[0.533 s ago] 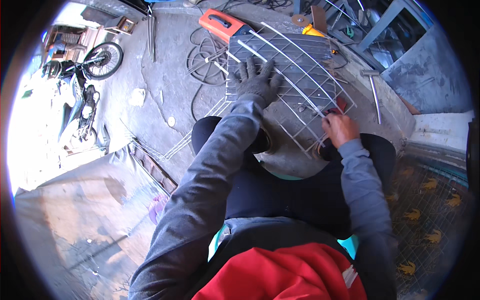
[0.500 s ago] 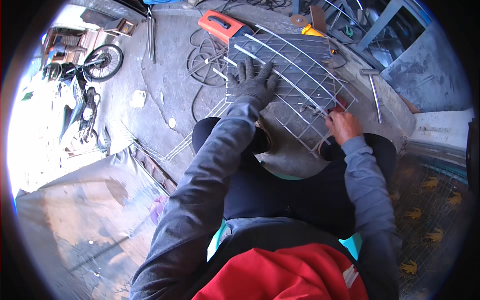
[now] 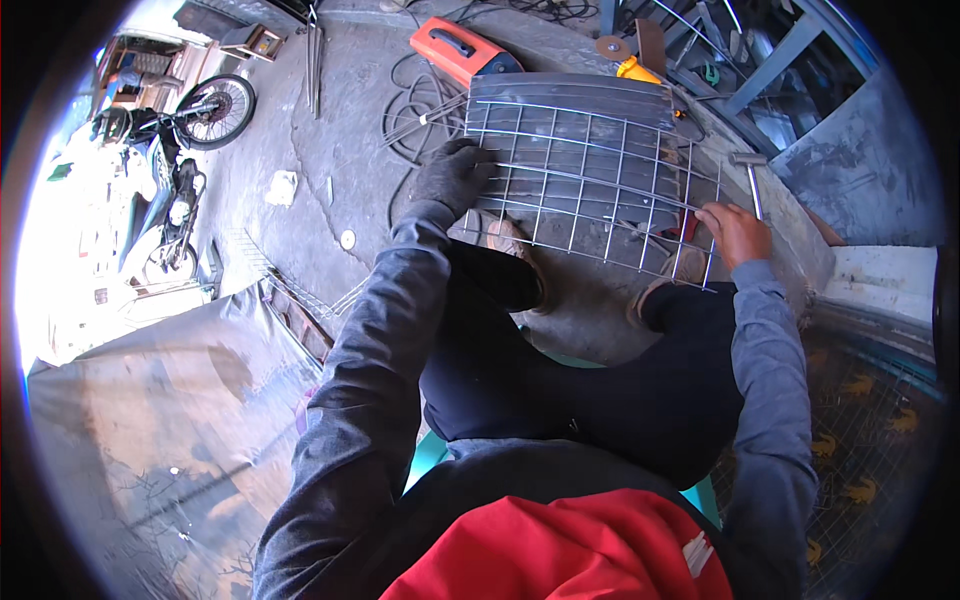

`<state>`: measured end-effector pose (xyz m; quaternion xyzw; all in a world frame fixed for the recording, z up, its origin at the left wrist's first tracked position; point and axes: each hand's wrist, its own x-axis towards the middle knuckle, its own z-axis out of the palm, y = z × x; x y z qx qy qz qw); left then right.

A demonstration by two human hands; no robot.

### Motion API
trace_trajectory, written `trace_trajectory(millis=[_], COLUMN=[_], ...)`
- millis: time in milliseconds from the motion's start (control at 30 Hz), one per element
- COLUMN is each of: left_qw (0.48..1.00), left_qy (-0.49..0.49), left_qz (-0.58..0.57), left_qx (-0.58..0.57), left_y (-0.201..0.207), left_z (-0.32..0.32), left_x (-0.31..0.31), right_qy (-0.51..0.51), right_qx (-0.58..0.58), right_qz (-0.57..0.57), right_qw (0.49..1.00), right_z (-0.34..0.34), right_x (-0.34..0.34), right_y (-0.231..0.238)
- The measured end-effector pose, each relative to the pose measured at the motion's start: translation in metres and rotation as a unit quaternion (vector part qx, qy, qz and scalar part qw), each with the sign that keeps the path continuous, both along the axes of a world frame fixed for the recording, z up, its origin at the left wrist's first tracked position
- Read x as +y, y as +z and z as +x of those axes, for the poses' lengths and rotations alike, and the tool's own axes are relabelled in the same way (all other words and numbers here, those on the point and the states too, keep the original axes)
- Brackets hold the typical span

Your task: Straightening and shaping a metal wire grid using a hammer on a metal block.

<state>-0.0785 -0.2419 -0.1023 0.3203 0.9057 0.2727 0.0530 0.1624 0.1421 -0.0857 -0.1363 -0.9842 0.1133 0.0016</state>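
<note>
A metal wire grid panel (image 3: 617, 184) is held between my two hands, above a dark slatted board (image 3: 570, 92) on the floor. My left hand (image 3: 452, 178), in a dark grey glove, is closed around the panel's left end. My bare right hand (image 3: 738, 235) pinches the end of a rod at the panel's right side. Under the panel near my right hand, a red object (image 3: 689, 224) lies partly hidden. My feet, one in a tan shoe (image 3: 507, 240), are below the near edge of the grid.
An orange welding machine (image 3: 455, 48) stands behind the board, with coiled cable to its left. A yellow power tool (image 3: 636, 70), a brown disc (image 3: 612, 48) and a hammer (image 3: 752, 184) lie to the right. Farther left are a motorcycle (image 3: 160, 190) and a sheet-covered surface (image 3: 150, 400).
My left hand has gone from lying spread on the grid to gripping its left end. My right hand has shifted right along its edge. The panel has turned, its long rods now running more crosswise.
</note>
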Motion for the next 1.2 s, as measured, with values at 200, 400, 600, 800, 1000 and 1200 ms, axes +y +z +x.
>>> trace_trajectory(millis=[200,400,600,800,1000,1200], left_qw=[0.956,0.868,0.819,0.804,0.821,0.83], left_qy=[0.14,0.202,0.255,0.255,0.263,0.242], left_qz=[0.109,0.237,0.272,0.295,0.282,0.279], left_qx=[-0.236,-0.386,-0.436,-0.449,-0.421,-0.419], left_y=[-0.02,-0.04,-0.042,-0.048,-0.049,-0.047], left_z=[-0.011,-0.023,-0.025,-0.027,-0.028,-0.028], left_x=[-0.016,-0.017,-0.016,-0.02,-0.021,-0.025], right_qy=[-0.061,-0.095,-0.169,-0.233,-0.328,-0.342], right_qx=[0.019,0.013,-0.02,0.127,0.037,0.056], right_qz=[-0.01,-0.061,-0.091,-0.126,-0.396,-0.472], right_qw=[0.998,0.994,0.981,0.956,0.857,0.81], right_z=[0.0,-0.002,-0.001,0.01,0.018,0.016], right_x=[-0.003,-0.009,-0.002,0.035,0.051,0.044], right_y=[-0.007,-0.004,-0.013,-0.049,-0.062,-0.05])
